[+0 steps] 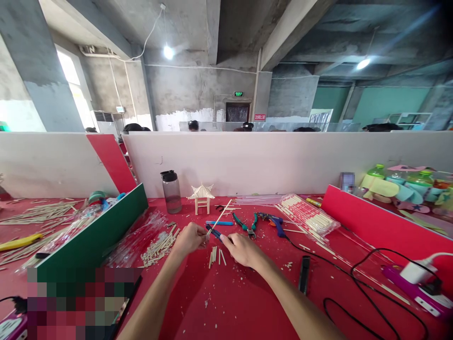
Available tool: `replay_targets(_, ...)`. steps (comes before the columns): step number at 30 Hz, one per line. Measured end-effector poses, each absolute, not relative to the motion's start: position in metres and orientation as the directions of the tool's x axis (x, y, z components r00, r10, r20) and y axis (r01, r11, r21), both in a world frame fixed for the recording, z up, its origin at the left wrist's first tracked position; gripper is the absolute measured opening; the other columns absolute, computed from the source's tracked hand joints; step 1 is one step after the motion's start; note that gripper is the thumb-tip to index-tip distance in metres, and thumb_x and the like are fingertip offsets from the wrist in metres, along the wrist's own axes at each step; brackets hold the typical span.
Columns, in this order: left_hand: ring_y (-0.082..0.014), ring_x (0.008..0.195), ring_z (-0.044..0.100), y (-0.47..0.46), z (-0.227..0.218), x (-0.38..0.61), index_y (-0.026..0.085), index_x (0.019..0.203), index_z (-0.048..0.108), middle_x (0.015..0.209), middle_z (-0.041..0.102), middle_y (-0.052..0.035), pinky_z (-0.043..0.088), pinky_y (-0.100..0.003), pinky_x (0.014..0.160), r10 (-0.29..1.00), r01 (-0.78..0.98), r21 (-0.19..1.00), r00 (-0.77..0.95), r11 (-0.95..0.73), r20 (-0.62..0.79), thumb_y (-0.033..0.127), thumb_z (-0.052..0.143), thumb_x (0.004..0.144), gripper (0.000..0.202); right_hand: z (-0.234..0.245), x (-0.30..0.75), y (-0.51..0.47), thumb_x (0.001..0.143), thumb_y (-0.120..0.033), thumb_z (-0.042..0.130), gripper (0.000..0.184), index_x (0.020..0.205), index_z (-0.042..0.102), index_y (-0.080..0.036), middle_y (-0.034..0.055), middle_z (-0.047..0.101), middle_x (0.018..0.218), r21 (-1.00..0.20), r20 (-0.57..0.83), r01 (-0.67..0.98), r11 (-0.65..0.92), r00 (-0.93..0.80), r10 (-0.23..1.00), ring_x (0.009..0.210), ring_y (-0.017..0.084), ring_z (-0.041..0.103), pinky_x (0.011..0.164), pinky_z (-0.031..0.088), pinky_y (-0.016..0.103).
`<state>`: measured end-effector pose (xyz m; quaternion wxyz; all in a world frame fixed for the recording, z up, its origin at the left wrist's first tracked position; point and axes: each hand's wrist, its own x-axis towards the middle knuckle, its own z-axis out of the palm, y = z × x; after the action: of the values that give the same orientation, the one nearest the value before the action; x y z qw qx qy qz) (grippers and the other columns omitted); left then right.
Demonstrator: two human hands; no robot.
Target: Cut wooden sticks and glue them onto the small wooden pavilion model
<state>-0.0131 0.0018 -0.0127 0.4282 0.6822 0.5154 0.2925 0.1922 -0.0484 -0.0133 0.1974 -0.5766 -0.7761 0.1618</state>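
My left hand (pixel 190 239) is closed in a pinch on a thin wooden stick (pixel 221 216) that slants up and to the right over the red table (pixel 226 302). My right hand (pixel 241 249) is wrapped round blue-handled cutters (pixel 213 232), whose jaws meet the stick near my left fingers. Several short cut stick pieces (pixel 215 256) lie on the table just below both hands. A small wooden pavilion model (pixel 201 196) stands upright behind them.
A dark water bottle (pixel 171 191) stands left of the model. Green-handled pliers (pixel 247 224), a blue glue gun (pixel 275 222) and a bag of sticks (pixel 306 215) lie to the right. A pile of stick pieces (pixel 159 248) sits left. Black cables (pixel 357 283) run to a power strip (pixel 417 285).
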Motion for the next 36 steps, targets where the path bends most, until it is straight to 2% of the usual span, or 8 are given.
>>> replay_targets(9,-0.0188,0.059,0.066,0.001,-0.009,-0.015,0.018,0.055,0.067,0.055,0.067,-0.0033,0.049,-0.022,0.055,0.964,0.558,0.823,0.261,-0.107,-0.052,0.039,0.065,0.066,0.023,-0.024,0.188,-0.049,0.102,-0.055,0.009,0.075,0.084,0.071,-0.016,0.0156,0.075,0.087,-0.393,0.131,0.870,0.296,-0.265,0.955,0.083,0.023,0.071,0.068,0.039,0.027)
replay_targets(17,-0.0205,0.057,0.069,0.000,-0.006,-0.012,0.019,0.052,0.067,0.052,0.067,-0.0033,0.046,-0.022,0.052,0.965,0.673,0.723,0.259,-0.157,-0.031,0.031,0.061,0.068,0.020,-0.020,0.187,-0.053,0.102,-0.052,0.007,0.077,0.076,0.071,-0.016,0.0148,0.075,0.078,-0.405,0.083,0.874,0.268,-0.257,0.963,0.074,0.022,0.070,0.066,0.040,0.028)
replay_targets(21,-0.0197,0.056,0.068,-0.002,-0.005,-0.009,0.020,0.050,0.066,0.050,0.066,-0.0023,0.047,-0.021,0.052,0.960,0.646,0.757,0.262,-0.098,-0.100,0.030,0.062,0.068,0.021,-0.016,0.187,-0.057,0.102,-0.052,0.008,0.079,0.072,0.071,-0.015,0.0142,0.073,0.068,-0.448,0.056,0.857,0.256,-0.259,0.964,0.073,0.023,0.070,0.069,0.042,0.028)
replay_targets(26,-0.0192,0.054,0.067,0.000,-0.011,-0.009,0.019,0.048,0.066,0.048,0.064,-0.0013,0.049,-0.022,0.054,0.961,0.619,0.782,0.252,-0.072,-0.111,0.030,0.065,0.066,0.020,-0.014,0.187,-0.059,0.102,-0.051,0.006,0.082,0.069,0.072,-0.015,0.0126,0.069,0.056,-0.486,-0.002,0.842,0.232,-0.267,0.964,0.068,0.023,0.070,0.068,0.044,0.028)
replay_targets(31,-0.0213,0.056,0.068,0.003,-0.014,-0.009,0.019,0.051,0.068,0.051,0.067,-0.0038,0.051,-0.024,0.055,0.961,0.603,0.797,0.241,-0.040,-0.135,0.029,0.067,0.064,0.017,-0.013,0.185,-0.058,0.102,-0.053,0.009,0.081,0.072,0.073,-0.014,0.0139,0.071,0.060,-0.442,0.004,0.869,0.222,-0.245,0.969,0.068,0.024,0.070,0.067,0.043,0.029)
replay_targets(36,-0.0208,0.054,0.066,0.003,-0.014,-0.009,0.018,0.052,0.067,0.052,0.066,-0.0038,0.052,-0.027,0.054,0.954,0.575,0.818,0.254,-0.014,-0.162,0.029,0.065,0.065,0.017,-0.017,0.186,-0.055,0.101,-0.055,0.004,0.085,0.070,0.072,-0.014,0.0149,0.072,0.064,-0.436,-0.004,0.867,0.240,-0.269,0.963,0.069,0.023,0.071,0.067,0.045,0.028)
